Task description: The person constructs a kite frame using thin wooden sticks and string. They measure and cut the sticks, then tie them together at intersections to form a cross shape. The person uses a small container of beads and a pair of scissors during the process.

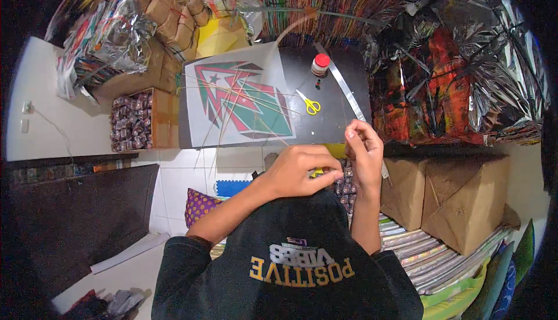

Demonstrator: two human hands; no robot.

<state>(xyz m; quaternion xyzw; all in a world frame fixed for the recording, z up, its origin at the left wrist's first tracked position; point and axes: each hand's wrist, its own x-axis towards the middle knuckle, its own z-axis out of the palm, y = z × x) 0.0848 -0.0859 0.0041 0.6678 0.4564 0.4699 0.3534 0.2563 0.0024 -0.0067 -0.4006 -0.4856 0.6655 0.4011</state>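
Note:
My left hand (pixel 305 170) is in front of my chest, its fingers curled and pinched together. A small yellow patch (pixel 317 172) shows at the gap between its fingers; I cannot tell what it is. Just to the right my raised right hand (pixel 365 151) has thumb and forefinger pressed together, and whatever is in them is too thin or hidden to make out. Beyond both hands, on the dark table (pixel 325 128), lies a white sheet with a red, green and black kite-like pattern (pixel 247 102). Several thin sticks (pixel 229 96) cross over it.
Yellow-handled scissors (pixel 312 106), a red-lidded jar (pixel 320 64) and a metal ruler (pixel 346 90) lie or stand on the table. Stacked bundles (pixel 325 6) line its far side. An open carton (pixel 163 119) stands left, wrapped brown parcels (pixel 465 198) right.

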